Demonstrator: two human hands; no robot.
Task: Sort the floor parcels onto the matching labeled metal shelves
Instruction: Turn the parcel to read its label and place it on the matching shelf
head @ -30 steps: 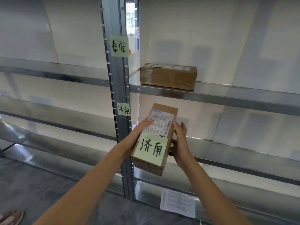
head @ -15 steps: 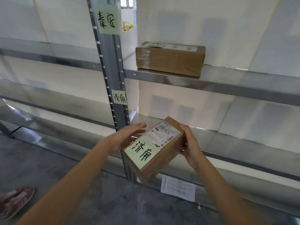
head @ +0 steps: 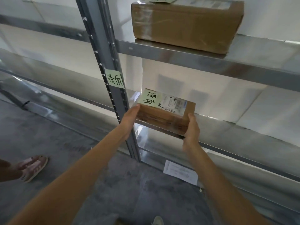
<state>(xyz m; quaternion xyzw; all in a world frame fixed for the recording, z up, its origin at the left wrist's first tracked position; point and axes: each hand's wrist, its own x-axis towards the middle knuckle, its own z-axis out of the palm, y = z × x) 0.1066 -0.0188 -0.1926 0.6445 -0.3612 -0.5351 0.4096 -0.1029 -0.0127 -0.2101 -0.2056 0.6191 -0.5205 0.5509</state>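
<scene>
Both hands clasp the small parcel [head: 165, 113] by its ends: the left hand [head: 129, 121] curls around the end nearest the shelf post [head: 112, 88], the right hand [head: 191, 129] grips the far end, arms stretched forward. It rests on the middle shelf [head: 243, 132], below a larger parcel [head: 186, 25], beside the post's green label [head: 115, 78].
</scene>
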